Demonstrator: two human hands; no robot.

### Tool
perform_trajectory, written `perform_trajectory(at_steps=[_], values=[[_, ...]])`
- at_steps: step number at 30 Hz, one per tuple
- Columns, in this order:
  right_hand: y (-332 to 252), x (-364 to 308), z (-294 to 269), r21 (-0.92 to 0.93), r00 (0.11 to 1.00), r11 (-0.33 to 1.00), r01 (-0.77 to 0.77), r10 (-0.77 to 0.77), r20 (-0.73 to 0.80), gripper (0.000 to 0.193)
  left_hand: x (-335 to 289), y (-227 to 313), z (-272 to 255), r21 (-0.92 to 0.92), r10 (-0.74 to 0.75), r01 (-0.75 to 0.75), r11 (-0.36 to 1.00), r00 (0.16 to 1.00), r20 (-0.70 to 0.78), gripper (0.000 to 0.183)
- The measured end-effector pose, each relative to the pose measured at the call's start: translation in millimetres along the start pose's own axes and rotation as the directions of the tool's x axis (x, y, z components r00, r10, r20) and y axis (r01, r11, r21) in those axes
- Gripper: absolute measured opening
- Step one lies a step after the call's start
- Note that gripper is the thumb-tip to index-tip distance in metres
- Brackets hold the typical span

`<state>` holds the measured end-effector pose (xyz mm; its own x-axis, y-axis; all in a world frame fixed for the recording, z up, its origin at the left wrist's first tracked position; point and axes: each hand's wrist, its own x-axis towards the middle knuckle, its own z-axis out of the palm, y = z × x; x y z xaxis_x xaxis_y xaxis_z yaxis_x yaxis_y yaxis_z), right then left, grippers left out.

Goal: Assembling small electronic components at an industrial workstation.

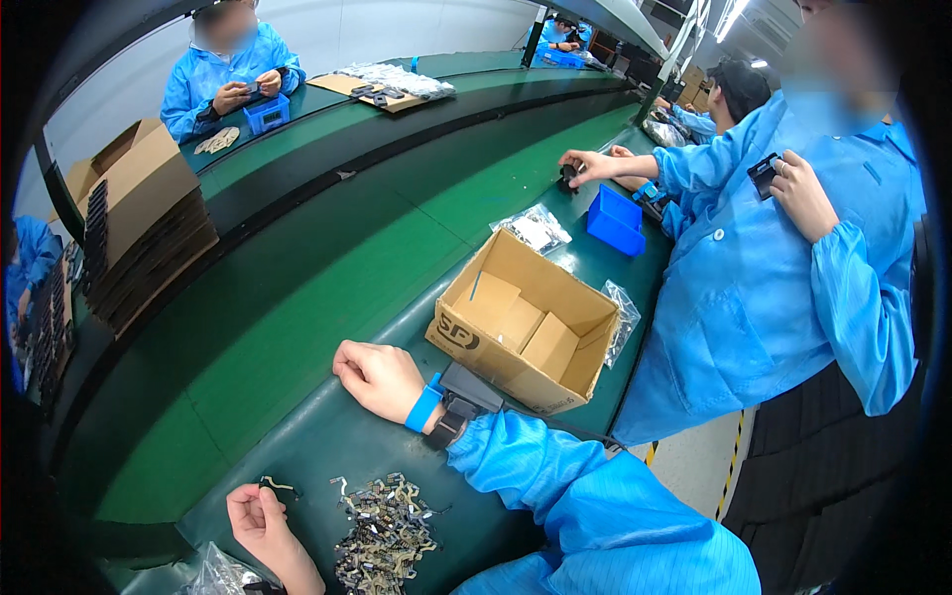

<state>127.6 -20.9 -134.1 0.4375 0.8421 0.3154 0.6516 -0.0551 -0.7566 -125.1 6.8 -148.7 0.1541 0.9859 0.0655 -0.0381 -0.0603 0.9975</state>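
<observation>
My left hand (260, 524), low at the left, pinches a small flex cable (279, 484) between thumb and forefinger. Its thin pale strip sticks out beyond the fingertips. Just right of that hand, a loose pile of small flex cable parts (385, 535) lies on the dark green mat. My right hand (385, 380) is closed, fingers curled down, near the mat's far edge. What those fingers hold, if anything, is hidden. A blue wrist strap (424, 403) and a black band circle the right wrist, in front of an open cardboard box (496, 362).
A green conveyor belt (327, 288) runs along the bench. A co-worker in blue (754, 258) stands at right, holding dark parts, beside a blue bin (616, 220). Plastic bags (535, 229) lie past the box. Stacked cardboard (149, 228) and another worker (233, 74) are across the belt.
</observation>
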Motion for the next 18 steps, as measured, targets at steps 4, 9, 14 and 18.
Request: perform_trajectory(at_steps=[4, 9, 14, 18], values=[[-0.4, -0.1, 0.1, 0.004, 1.000, 1.000, 0.001, -0.001, 0.002, 0.009, -0.6, 1.6, -0.1, -0.004, -0.005, 0.005, 1.000, 1.000, -0.002, 0.008], [2.4, -1.5, 2.3, 0.004, 1.000, 1.000, 0.001, -0.001, -0.019, 0.010, -3.0, 3.7, 2.3, 0.004, -0.004, 0.004, 1.000, 1.000, -0.019, 0.008], [2.3, -2.6, 2.5, 0.021, 1.000, 1.000, 0.007, -0.007, -0.015, 0.009, -4.0, 4.4, 1.0, -0.001, -0.001, 0.001, 1.000, 1.000, -0.011, 0.008], [6.7, -2.4, 4.2, 0.018, 1.000, 1.000, -0.004, 0.004, -0.011, 0.009, -3.6, 6.3, 7.2, -0.006, -0.021, 0.021, 1.000, 0.999, -0.026, 0.007]])
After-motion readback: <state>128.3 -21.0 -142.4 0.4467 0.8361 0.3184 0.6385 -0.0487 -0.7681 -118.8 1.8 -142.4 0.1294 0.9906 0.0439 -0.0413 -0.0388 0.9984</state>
